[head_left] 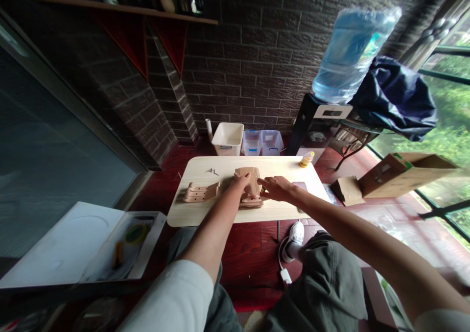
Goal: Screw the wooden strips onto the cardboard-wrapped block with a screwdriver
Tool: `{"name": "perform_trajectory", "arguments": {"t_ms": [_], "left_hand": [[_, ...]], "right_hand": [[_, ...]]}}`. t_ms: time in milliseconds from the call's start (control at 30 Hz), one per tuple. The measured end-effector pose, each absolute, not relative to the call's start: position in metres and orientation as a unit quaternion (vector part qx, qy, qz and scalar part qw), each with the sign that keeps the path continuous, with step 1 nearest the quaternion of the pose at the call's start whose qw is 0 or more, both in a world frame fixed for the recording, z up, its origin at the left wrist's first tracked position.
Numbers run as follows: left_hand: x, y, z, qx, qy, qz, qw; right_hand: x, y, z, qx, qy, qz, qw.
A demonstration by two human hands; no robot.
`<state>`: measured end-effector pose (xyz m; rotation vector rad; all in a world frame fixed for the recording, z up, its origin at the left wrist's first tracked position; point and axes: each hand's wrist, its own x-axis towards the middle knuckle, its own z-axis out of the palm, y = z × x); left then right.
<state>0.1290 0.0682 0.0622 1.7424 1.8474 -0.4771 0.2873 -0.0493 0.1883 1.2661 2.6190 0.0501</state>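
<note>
From my feed, the wide lens bends everything and the hands are small in frame, so the fine detail is hard to make out. My left hand [243, 181] covers much of the light wooden block [250, 185], hiding its middle, and I can't tell how its parts fit together. The hand lies palm-down across the block's top with the fingers close together; it is touching the wood, but I can't tell whether it is actually gripping. My right hand [276, 188] is stretched out flat and fairly open, its fingers [263, 181] extended toward the block's right side, at or just beside the edge. It holds nothing that I can see. The block sits on the pale wood-grain tabletop [272, 167], between my hands and slightly nearer the table's far edge. To its left, well clear of my left hand, lies a slatted wooden piece [201, 192]. A small dark mark [212, 171] lies beyond that piece, too small to identify. Just right of my right hand, a dark flat object [300, 186] is partly hidden, and a yellow-capped bottle [306, 159] stands near the far edge.
</note>
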Motion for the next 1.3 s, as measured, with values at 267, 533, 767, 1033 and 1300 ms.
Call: {"name": "perform_trajectory", "arguments": {"t_ms": [267,533,767,1033,1300], "left_hand": [[0.130,0.068,0.064,0.632,0.697,-0.178,0.288],[0.130,0.065,0.066,0.639,0.691,-0.173,0.290],[0.129,0.065,0.068,0.641,0.691,-0.169,0.290],[0.130,0.061,0.073,0.635,0.693,-0.182,0.289],[0.129,0.058,0.078,0.642,0.689,-0.179,0.284]], "right_hand": [[0.284,-0.050,0.188,0.471,0.872,0.026,0.133],[0.288,-0.050,0.190,0.445,0.886,0.015,0.128],[0.290,-0.050,0.191,0.425,0.900,0.003,0.102],[0.295,-0.053,0.188,0.469,0.876,0.010,0.108],[0.291,-0.052,0.183,0.500,0.859,0.008,0.114]]}}
